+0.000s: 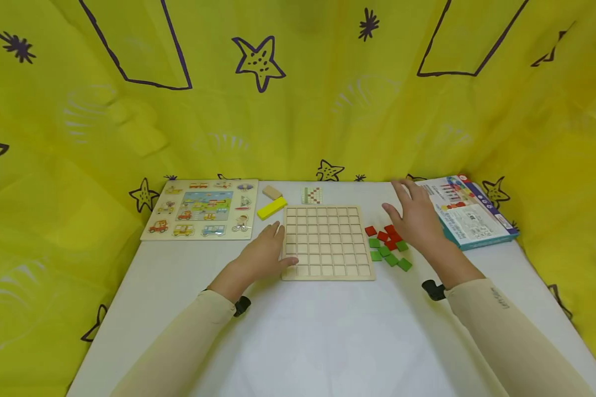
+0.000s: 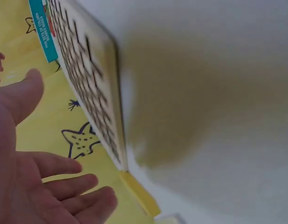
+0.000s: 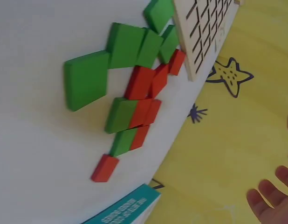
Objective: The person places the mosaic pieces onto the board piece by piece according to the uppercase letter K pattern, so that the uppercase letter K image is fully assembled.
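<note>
Gridded board (image 1: 328, 234) lies mid-width, toward the far edge of the surface (image 1: 323, 336). Left hand (image 1: 262, 255), fingers extended, at its left edge, contact unclear. Right hand (image 1: 418, 218), fingers spread, raised near red tiles (image 1: 370, 231) and green tiles (image 1: 390, 259) off the board's right edge. Puzzle board (image 1: 206, 205) in far left corner, teal-edged box (image 1: 472, 218) far right.
</note>
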A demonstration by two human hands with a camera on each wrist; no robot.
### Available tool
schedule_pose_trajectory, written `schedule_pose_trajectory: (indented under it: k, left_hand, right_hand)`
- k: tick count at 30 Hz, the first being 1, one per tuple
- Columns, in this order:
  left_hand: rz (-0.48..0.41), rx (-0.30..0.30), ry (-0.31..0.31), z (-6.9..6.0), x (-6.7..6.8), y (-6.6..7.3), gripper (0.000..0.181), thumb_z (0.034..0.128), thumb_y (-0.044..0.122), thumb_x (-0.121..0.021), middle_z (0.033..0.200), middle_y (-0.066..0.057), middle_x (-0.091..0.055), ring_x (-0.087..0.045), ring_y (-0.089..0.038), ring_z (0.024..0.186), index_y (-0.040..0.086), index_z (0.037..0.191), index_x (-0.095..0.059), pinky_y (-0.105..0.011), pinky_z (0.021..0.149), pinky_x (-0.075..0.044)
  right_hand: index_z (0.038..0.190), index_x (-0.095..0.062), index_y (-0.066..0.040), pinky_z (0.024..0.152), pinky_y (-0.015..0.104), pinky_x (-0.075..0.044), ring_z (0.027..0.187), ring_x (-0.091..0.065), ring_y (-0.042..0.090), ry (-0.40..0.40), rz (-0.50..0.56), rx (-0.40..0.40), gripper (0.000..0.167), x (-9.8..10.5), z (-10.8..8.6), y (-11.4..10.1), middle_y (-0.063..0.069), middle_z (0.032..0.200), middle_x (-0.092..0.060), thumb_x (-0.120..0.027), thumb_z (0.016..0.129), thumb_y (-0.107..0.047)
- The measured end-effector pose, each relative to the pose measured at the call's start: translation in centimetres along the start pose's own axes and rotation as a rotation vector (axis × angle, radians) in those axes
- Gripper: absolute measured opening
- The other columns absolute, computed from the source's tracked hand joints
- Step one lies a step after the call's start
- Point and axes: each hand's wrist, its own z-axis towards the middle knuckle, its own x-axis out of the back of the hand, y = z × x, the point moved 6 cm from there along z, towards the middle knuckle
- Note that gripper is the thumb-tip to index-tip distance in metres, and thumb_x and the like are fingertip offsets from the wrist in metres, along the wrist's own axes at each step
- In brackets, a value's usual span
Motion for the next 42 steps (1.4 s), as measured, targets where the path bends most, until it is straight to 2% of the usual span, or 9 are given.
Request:
schedule_pose_trajectory:
  k: [4, 8, 16, 22, 26, 35, 42]
  left_hand:
    - [-0.013, 0.047, -0.083, -0.6, -1.6, -0.8, 0.096, 0.0948, 0.058, -0.061, 0.162, -0.026, -0.021, -0.020, -0.041, 0.150, -0.009, 0.155, -0.026, -0.047, 0.120, -0.023]
    - [-0.002, 0.052, -0.124, -1.1, -2.5, -1.2, 0.095, 0.0956, 0.058, -0.059, 0.161, -0.028, -0.022, -0.020, -0.044, 0.149, -0.010, 0.153, -0.027, -0.048, 0.120, -0.022]
    - [0.028, 0.045, -0.128, -1.5, -2.6, -1.1, 0.091, 0.0971, 0.055, -0.059, 0.160, -0.030, -0.022, -0.018, -0.045, 0.149, -0.014, 0.150, -0.032, -0.048, 0.120, -0.024]
    - [0.031, 0.042, -0.119, -1.5, -2.6, -0.8, 0.089, 0.0975, 0.054, -0.059, 0.160, -0.029, -0.022, -0.018, -0.045, 0.149, -0.013, 0.150, -0.033, -0.047, 0.120, -0.023]
    - [0.034, 0.032, -0.109, -1.4, -2.6, -0.5, 0.089, 0.0977, 0.054, -0.058, 0.160, -0.030, -0.022, -0.018, -0.046, 0.149, -0.014, 0.149, -0.033, -0.048, 0.120, -0.024]
    - [0.006, 0.022, -0.103, -1.6, -2.6, -0.2, 0.087, 0.0977, 0.052, -0.060, 0.160, -0.031, -0.022, -0.018, -0.047, 0.148, -0.013, 0.150, -0.033, -0.048, 0.119, -0.024]
    - [0.007, 0.019, -0.104, -1.5, -3.6, -0.3, 0.087, 0.0978, 0.053, -0.059, 0.160, -0.030, -0.021, -0.017, -0.047, 0.148, -0.012, 0.151, -0.033, -0.049, 0.119, -0.025]
  right_hand:
    - [0.149, -0.043, 0.002, 0.104, 0.064, -0.039, 0.132, -0.035, 0.049, -0.059, 0.035, -0.051, 0.056, -0.6, -0.5, 1.3, 0.027, 0.148, -0.036, -0.061, 0.102, -0.022]
    - [0.139, -0.053, 0.006, 0.101, 0.063, -0.041, 0.125, -0.041, 0.050, -0.119, 0.038, -0.094, 0.045, -1.6, -1.2, 3.0, 0.029, 0.139, -0.043, -0.062, 0.102, -0.019]
    - [0.128, -0.060, 0.009, 0.099, 0.061, -0.043, 0.114, -0.047, 0.048, -0.221, 0.052, -0.153, 0.039, -3.4, -2.4, 6.0, 0.029, 0.125, -0.049, -0.060, 0.102, -0.019]
    - [0.126, -0.062, 0.009, 0.085, 0.052, -0.047, 0.100, -0.048, 0.040, -0.272, 0.033, -0.204, 0.045, -4.4, -2.9, 7.7, 0.024, 0.111, -0.052, -0.060, 0.102, -0.030]
    - [0.120, -0.065, 0.009, 0.079, 0.047, -0.047, 0.094, -0.049, 0.037, -0.288, 0.026, -0.212, 0.045, -5.0, -2.9, 8.6, 0.022, 0.105, -0.053, -0.062, 0.101, -0.031]
    - [0.121, -0.065, 0.009, 0.084, 0.050, -0.048, 0.097, -0.049, 0.039, -0.305, 0.087, -0.250, 0.042, -5.6, -3.0, 9.3, 0.024, 0.108, -0.053, -0.063, 0.100, -0.027]
    - [0.116, -0.063, 0.009, 0.084, 0.050, -0.049, 0.096, -0.053, 0.038, -0.298, 0.154, -0.296, 0.034, -5.9, -3.1, 9.5, 0.023, 0.106, -0.060, -0.065, 0.098, -0.019]
